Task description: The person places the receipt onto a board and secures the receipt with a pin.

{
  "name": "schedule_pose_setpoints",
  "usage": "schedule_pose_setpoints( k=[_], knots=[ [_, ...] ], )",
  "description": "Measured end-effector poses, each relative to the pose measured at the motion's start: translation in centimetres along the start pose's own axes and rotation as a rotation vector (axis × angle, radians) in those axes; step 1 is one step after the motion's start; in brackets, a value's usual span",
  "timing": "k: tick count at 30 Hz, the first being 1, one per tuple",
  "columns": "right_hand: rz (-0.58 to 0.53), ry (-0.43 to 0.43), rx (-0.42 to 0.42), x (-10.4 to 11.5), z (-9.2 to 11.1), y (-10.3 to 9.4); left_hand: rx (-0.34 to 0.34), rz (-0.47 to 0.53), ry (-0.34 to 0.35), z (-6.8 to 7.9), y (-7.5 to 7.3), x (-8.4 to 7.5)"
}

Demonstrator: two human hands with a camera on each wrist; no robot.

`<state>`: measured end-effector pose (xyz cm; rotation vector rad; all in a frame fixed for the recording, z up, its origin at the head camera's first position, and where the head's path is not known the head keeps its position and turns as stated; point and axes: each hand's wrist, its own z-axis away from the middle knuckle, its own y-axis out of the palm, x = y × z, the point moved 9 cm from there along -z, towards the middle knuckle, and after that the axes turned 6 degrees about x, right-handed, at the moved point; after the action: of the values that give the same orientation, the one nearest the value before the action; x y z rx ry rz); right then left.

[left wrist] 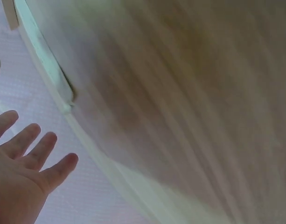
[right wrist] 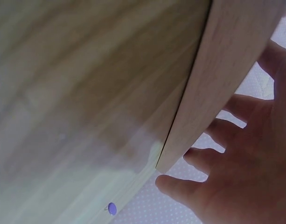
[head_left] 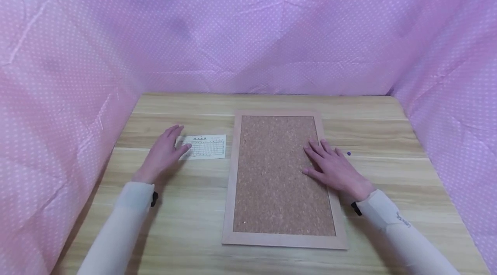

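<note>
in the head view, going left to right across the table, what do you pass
left hand → paper slip → cork board → right hand → small purple pin

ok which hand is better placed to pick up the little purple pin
Right, probably. The right hand lies flat on the wood-framed cork board's right edge, and the small purple pin sits on the table just beyond its fingertips. The left hand rests on the printed paper slip, across the board.
</note>
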<state>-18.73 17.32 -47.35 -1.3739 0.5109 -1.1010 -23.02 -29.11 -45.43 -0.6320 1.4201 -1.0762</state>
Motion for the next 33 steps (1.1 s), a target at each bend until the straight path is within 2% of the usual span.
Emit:
schedule_pose_setpoints(
  k=[8, 15, 18, 26, 33],
  knots=[
    [0.007, 0.002, 0.008, -0.1, 0.1, -0.1, 0.039, 0.052, -0.006, -0.8, -0.2, 1.5],
    [0.006, -0.001, 0.005, -0.1, 0.0, 0.0, 0.101, 0.059, -0.029, -0.7, 0.2, 2.8],
    [0.001, 0.002, 0.008, 0.0, 0.0, 0.1, 0.124, 0.047, -0.019, -0.6, 0.4, 3.0],
    [0.011, -0.006, -0.013, 0.2, 0.1, -0.2, 0.097, 0.031, 0.036, -0.5, 0.3, 2.8],
    [-0.005, -0.011, -0.007, 0.3, 0.1, 0.0, 0.088, 0.064, -0.002, -0.6, 0.5, 3.6]
  ],
)
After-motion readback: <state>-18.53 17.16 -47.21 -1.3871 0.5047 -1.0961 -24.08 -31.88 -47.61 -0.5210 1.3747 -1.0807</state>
